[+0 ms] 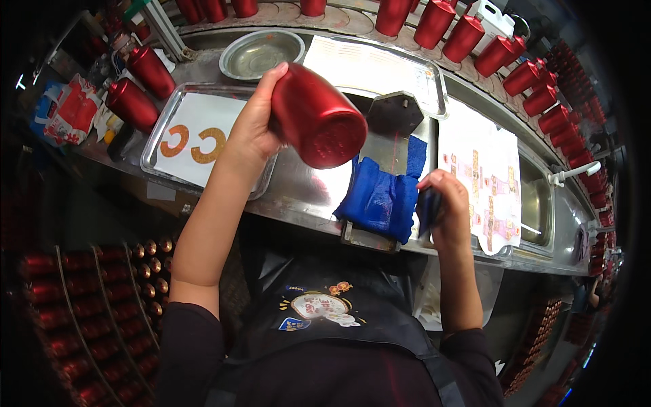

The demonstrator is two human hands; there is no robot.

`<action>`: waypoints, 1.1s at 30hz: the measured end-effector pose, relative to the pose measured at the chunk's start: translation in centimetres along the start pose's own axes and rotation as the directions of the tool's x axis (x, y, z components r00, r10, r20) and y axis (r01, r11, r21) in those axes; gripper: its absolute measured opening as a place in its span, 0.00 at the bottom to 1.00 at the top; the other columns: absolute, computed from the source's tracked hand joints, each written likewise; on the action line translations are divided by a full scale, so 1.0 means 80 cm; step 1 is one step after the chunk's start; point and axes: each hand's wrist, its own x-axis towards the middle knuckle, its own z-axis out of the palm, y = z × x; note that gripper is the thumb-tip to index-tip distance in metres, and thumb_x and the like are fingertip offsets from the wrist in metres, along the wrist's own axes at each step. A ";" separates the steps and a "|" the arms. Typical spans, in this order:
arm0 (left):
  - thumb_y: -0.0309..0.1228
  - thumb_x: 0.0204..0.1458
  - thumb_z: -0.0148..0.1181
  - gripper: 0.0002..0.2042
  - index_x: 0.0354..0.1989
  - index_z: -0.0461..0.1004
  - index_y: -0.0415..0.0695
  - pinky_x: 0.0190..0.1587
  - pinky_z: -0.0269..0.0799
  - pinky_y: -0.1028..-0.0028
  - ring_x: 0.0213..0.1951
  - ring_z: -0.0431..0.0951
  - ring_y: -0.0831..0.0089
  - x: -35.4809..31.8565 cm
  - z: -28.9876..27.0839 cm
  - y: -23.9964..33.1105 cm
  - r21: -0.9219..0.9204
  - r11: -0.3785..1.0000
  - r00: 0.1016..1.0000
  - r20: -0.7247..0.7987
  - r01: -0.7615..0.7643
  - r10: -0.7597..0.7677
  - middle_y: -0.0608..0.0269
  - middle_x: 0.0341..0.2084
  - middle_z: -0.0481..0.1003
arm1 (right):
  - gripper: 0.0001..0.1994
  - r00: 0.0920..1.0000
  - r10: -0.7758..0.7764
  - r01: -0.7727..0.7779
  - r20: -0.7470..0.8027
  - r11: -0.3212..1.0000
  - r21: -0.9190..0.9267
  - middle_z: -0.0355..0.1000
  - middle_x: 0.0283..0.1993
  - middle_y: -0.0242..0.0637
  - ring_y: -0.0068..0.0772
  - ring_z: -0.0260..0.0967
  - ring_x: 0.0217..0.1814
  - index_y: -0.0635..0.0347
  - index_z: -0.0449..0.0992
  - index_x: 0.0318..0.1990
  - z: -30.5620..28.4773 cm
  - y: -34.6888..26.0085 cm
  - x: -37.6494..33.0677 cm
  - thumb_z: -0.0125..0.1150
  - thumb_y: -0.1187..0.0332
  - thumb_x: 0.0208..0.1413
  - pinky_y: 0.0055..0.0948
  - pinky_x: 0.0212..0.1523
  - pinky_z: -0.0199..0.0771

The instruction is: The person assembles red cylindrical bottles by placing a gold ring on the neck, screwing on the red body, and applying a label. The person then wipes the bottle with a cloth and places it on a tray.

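Observation:
My left hand (255, 125) is wrapped round a glossy red bottle (315, 108), tilted with its round base turned toward me. The bottle is held above the metal worktop. Below and to its right, a blue cloth (380, 200) is draped over a metal stand with a dark upright end plate (397, 112). My right hand (450, 203) is closed on a flat dark blue piece (428, 210), just right of the cloth. What kind of thing that piece is cannot be made out.
A tray (148, 157) at left bears a white sheet with gold C-shaped decals (207, 144). Behind stand a metal basin (230, 62) and another tray (439, 88). At right lie a decal sheet (451, 129) and a sink (539, 234). Red bottles (434, 24) line the curved conveyor.

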 end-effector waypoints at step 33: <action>0.55 0.46 0.72 0.52 0.63 0.46 0.29 0.53 0.76 0.62 0.49 0.81 0.47 -0.036 0.096 -0.128 0.948 0.189 0.966 0.256 -0.255 0.020 0.32 0.48 0.75 | 0.38 0.840 -0.502 0.463 0.204 0.468 -0.753 0.66 0.33 0.43 0.44 0.69 0.29 0.60 0.70 0.65 -0.029 0.092 -0.052 0.73 0.68 0.40 0.38 0.27 0.71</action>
